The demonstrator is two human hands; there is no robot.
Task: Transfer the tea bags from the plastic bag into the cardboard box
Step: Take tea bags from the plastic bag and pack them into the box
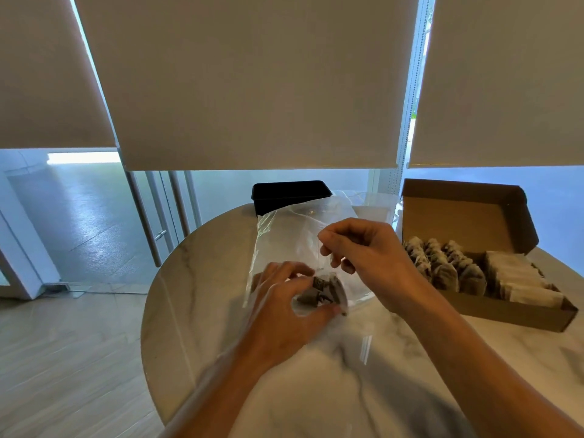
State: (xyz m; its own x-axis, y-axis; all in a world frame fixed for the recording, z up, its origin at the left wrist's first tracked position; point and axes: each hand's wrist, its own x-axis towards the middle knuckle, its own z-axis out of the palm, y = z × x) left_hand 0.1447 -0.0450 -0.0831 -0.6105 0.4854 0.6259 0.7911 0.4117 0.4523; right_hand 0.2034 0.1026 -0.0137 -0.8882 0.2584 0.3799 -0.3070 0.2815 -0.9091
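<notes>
RISK: you are risking a spill onto the desk point(363, 390) if the slack film slips | HANDS: your left hand point(284, 311) is gripping the tea bags point(325, 294) inside the plastic bag point(284, 245); your right hand point(363, 248) is pinching its film | LOOK: dark, crumpled tea bags are showing through clear film | BOX: the cardboard box point(467, 213) is sitting open at right, nearly full.

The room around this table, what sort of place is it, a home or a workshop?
Probably a home or a small lounge, not a workshop. A round marble-look table stands by floor-length glass doors half covered by roller blinds, with pale wood-look flooring. No tools or machines are in view.
</notes>
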